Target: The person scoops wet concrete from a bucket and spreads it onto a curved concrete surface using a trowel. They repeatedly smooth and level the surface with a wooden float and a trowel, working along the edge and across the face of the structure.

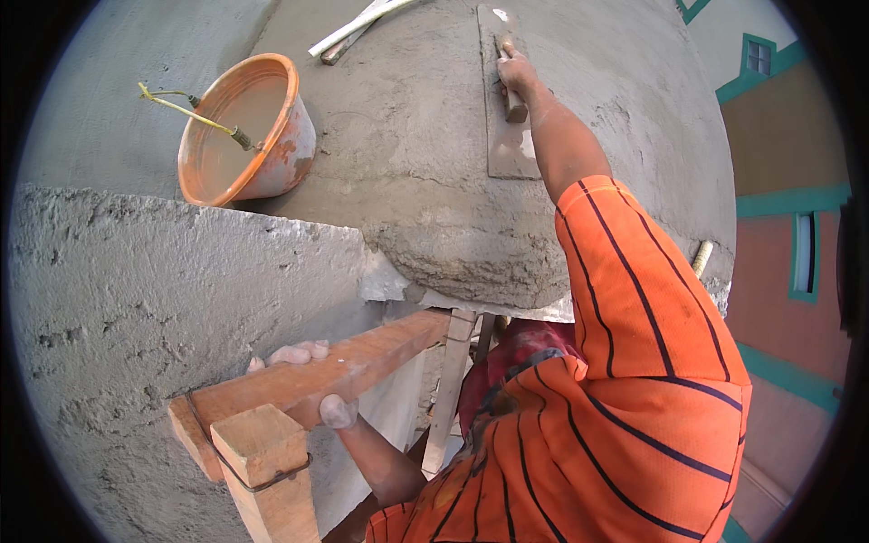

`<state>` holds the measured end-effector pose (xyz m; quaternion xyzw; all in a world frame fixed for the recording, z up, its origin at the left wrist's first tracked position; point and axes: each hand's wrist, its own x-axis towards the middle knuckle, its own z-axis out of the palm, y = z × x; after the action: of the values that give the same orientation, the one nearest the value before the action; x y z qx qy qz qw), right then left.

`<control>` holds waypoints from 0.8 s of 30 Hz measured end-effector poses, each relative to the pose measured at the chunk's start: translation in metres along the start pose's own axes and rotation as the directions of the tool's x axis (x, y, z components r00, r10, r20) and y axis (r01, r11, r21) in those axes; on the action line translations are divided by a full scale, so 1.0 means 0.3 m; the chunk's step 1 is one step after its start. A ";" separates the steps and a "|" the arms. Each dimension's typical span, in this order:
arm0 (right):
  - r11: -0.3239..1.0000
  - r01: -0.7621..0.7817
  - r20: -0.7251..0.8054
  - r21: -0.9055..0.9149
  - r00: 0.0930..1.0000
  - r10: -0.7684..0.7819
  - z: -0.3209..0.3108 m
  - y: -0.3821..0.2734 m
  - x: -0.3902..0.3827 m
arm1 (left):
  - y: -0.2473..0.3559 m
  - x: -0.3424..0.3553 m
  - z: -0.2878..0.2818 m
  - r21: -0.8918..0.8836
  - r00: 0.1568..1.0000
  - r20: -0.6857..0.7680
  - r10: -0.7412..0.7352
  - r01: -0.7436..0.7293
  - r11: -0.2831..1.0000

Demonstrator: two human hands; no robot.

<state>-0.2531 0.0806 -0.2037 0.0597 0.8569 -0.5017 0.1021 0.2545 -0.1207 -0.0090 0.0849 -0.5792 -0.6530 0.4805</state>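
My right hand [518, 74] is closed round the wooden handle of a long rectangular plastering trowel [512, 156]. The trowel's flat blade lies against wet grey cement [407, 136] at the top middle, its long side pointing away from me. Lower down on the left, my left hand [338, 413] is wrapped round a thick wooden beam [380, 357]. Its fingers show over the far side of the beam and the thumb on the near side; the palm is hidden. Wire ties the beam near an upright wooden post [262, 452].
An orange bucket [294, 149] of greyish liquid, with a yellow handle, stands tilted at the left. A white pipe [362, 25] and a strip of wood lie beyond it. A rough cement wall [136, 308] runs along the left. Coloured buildings [783, 253] rise at the right.
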 end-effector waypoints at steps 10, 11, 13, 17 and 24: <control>0.976 -0.192 -0.349 -0.103 0.926 0.145 -0.716 0.450 -0.133 | -0.030 0.022 -0.015 0.153 0.993 0.070 0.096 -0.106 0.982; 0.970 -0.216 -0.376 -0.106 0.912 0.162 -0.798 0.488 -0.168 | -0.039 0.028 -0.006 0.129 0.993 0.082 0.084 -0.094 0.987; 0.958 -0.263 -0.377 -0.111 0.904 0.204 -0.848 0.562 -0.276 | -0.011 0.003 -0.010 0.133 0.996 0.072 0.060 -0.069 0.989; 0.948 -0.317 -0.435 -0.025 0.857 0.275 -1.042 0.720 -0.351 | 0.000 0.031 0.062 0.115 0.998 0.046 0.035 -0.040 0.993; 0.924 -0.291 -0.453 -0.249 0.878 0.155 -1.142 0.708 -0.381 | -0.003 0.000 0.006 0.044 0.999 0.050 0.007 -0.009 0.999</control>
<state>-0.1381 0.4832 -0.1939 0.2504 0.9133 -0.3205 -0.0213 0.2529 -0.1196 -0.0093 0.0768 -0.6055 -0.6401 0.4666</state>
